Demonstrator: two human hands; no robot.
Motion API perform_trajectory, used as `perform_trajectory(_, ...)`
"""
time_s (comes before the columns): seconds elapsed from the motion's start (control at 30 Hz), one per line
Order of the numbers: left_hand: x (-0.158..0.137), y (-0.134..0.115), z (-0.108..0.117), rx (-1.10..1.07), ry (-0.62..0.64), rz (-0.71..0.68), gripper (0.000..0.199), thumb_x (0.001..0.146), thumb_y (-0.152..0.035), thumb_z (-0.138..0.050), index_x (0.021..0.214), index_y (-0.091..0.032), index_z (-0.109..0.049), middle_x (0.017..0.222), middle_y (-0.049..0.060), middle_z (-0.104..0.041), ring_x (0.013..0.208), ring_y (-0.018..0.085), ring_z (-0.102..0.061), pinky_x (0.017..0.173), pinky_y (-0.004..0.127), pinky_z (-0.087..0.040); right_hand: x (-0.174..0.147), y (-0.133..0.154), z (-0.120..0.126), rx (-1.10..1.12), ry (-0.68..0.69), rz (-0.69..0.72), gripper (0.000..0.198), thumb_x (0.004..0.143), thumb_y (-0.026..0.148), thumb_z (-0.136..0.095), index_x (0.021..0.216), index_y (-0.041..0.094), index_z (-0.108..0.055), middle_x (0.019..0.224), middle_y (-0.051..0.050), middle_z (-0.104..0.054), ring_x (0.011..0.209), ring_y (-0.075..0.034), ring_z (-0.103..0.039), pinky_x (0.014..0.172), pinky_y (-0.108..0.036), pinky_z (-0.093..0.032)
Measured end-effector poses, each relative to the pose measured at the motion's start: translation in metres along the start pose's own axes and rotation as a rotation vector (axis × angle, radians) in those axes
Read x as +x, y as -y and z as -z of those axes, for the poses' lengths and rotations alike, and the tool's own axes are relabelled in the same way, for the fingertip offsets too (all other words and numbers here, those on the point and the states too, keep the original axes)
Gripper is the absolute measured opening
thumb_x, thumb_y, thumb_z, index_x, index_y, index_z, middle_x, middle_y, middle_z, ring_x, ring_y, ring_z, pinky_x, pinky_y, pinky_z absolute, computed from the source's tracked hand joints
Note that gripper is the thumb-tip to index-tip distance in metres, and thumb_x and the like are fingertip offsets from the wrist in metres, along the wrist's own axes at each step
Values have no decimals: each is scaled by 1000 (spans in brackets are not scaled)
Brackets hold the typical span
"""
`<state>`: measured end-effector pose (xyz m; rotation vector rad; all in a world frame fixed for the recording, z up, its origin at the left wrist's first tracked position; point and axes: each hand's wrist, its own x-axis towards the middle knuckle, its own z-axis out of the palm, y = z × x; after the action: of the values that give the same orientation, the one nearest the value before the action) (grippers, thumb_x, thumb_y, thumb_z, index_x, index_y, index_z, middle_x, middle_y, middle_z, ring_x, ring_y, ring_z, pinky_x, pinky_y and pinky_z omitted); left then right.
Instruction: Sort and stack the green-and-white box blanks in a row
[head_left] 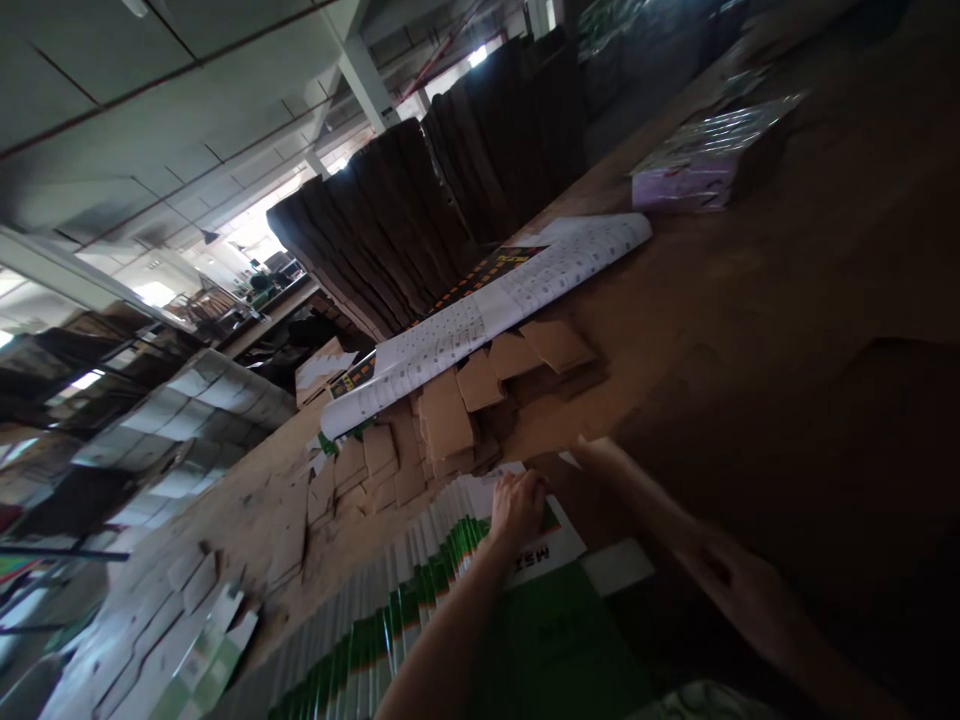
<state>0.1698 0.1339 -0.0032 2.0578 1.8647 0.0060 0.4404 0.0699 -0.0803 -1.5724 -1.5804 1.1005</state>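
Note:
My left hand [516, 508] closes its curled fingers over the upper end of a green-and-white printed flat carton [559, 545]. Beneath my left forearm, a row of similar flat cartons [405, 590] stands fanned out, overlapping edge by edge. To the right is my right hand [724, 575], dark and smeared by motion, so its fingers cannot be made out. A long, blurred tan shape [637, 490] reaches from it toward the left hand; whether it is a held piece or part of the hand is unclear.
Brown cardboard pieces [450, 415] lie beyond the cartons, with a long printed sheet [480, 310] behind them. A plastic-wrapped purple pack [686, 180] sits at far right. Tall brown cardboard stacks [367, 220] rise at the back. More flat carton pieces [202, 660] lie at lower left.

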Motion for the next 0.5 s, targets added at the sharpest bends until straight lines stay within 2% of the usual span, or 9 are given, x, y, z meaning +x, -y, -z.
perform_trajectory(0.1, 1, 1, -2, -5, 8, -6, 37, 99, -26, -32, 117, -25, -64, 113, 4, -70, 102, 20, -60, 95, 35, -42, -5, 11, -25, 58, 210, 208, 41, 87, 51, -48, 105, 26, -74, 115, -10, -73, 119, -28, -61, 102, -43, -49)
perform_trajectory(0.17, 0, 2, -2, -16, 20, -13, 38, 100, -30, -33, 112, -26, -68, 113, 3, -70, 102, 21, -60, 94, 36, -42, -6, 9, -38, 44, 286, 248, 44, 88, 51, -48, 116, 26, -71, 122, -10, -70, 121, -27, -60, 103, -44, -48)
perform_trajectory(0.23, -2, 2, -2, -28, 26, -14, 32, 96, -37, -43, 111, -27, -70, 113, 2, -70, 105, 23, -58, 95, 38, -42, -6, 4, -45, 16, 328, 295, 48, 91, 51, -45, 126, 27, -66, 130, -11, -66, 123, -27, -58, 105, -46, -45)
perform_trajectory(0.33, -5, 1, -1, -16, 59, -28, 39, 84, -43, -61, 119, -27, -67, 116, 3, -68, 109, 25, -54, 97, 40, -40, -5, -2, -47, -4, 346, 342, 48, 93, 48, -42, 132, 29, -61, 135, -9, -62, 127, -26, -55, 108, -47, -42)
perform_trajectory(0.5, -7, 0, 2, 18, 94, -33, 40, 84, -45, -59, 120, -28, -66, 118, 5, -65, 111, 27, -52, 98, 43, -39, -2, -3, -38, -115, 397, 303, 43, 90, 33, -45, 130, 31, -62, 134, -6, -63, 132, -27, -50, 111, -52, -37)
